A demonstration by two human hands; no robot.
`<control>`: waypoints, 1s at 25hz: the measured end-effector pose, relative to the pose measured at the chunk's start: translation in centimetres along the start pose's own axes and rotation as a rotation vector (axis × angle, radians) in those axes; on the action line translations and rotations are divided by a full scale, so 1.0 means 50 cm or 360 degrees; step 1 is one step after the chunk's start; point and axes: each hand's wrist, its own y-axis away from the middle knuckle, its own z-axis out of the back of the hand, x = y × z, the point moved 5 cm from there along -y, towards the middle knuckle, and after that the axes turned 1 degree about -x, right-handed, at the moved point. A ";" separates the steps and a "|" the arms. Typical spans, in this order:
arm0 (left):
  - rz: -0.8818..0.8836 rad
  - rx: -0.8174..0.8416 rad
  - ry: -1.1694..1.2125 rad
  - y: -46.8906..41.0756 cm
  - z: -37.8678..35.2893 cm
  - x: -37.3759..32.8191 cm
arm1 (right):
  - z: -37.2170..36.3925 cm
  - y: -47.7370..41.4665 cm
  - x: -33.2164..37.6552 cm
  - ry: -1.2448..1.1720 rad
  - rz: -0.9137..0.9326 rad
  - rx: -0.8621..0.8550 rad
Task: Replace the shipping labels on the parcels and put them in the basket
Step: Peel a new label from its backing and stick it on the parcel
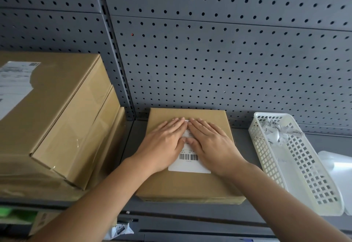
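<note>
Grey pegboard behind the shelf; left hand and right hand lie flat, fingers straight, pressing the label onto the parcel, basket near. Uneven smoothing could trap a wrinkle.

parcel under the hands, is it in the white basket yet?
No, the parcel lies on the shelf beside the white basket, with the left hand and right hand flat on its label.

Label: upper part hidden under left hand and right hand; print near the barcode too small to read. Box stack cut off by left edge; stack label blurred. White sheets cut off at right edge.
</note>
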 end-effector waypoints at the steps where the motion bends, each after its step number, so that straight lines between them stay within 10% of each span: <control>1: 0.0007 0.0000 -0.0005 0.000 0.000 0.000 | -0.001 0.000 -0.001 0.0020 -0.0004 0.0007; 18: 0.0121 0.0039 -0.0017 0.030 0.026 0.015 | 0.028 0.047 -0.068 -0.0060 -0.0269 0.0082; 25: -0.0106 0.0079 -0.0012 0.047 0.030 -0.033 | 0.015 0.059 0.009 -0.0144 0.0081 0.0177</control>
